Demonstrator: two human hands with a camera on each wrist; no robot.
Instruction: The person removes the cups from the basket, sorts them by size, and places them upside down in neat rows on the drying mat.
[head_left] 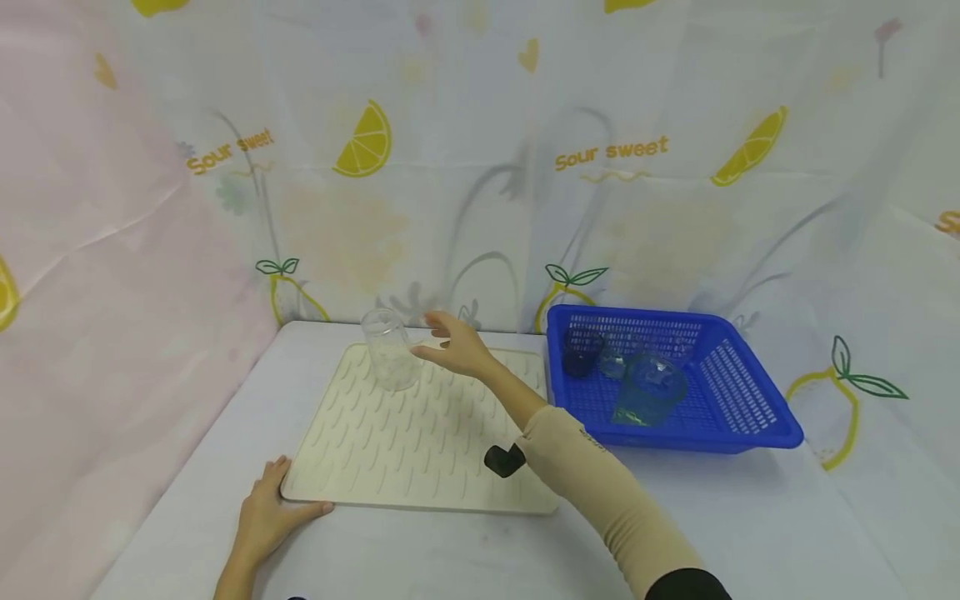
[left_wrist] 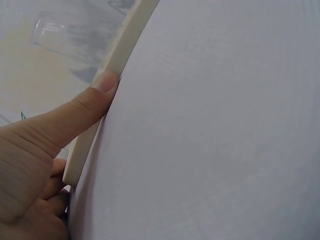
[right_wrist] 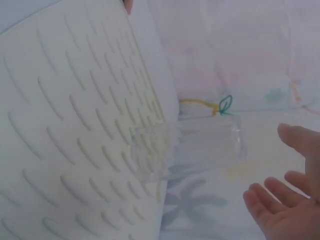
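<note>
A clear drinking glass (head_left: 392, 354) stands near the back left of the cream ridged mat (head_left: 420, 450); I cannot tell which end is up. Just right of it is my right hand (head_left: 457, 346), fingers spread and slightly bent, holding nothing. The right wrist view shows a gap between these fingers (right_wrist: 267, 202) and the glass (right_wrist: 200, 147). My left hand (head_left: 264, 512) rests at the mat's front left corner. Its thumb (left_wrist: 82, 110) lies against the front edge, and the other fingers touch the left side, partly hidden in the left wrist view.
To the right of the mat sits a blue plastic basket (head_left: 727, 433). It holds a dark glass (head_left: 579, 358), a small clear glass (head_left: 611, 363) and a larger greenish tumbler (head_left: 648, 392). A printed cloth (head_left: 450, 208) hangs behind the white table (head_left: 420, 558).
</note>
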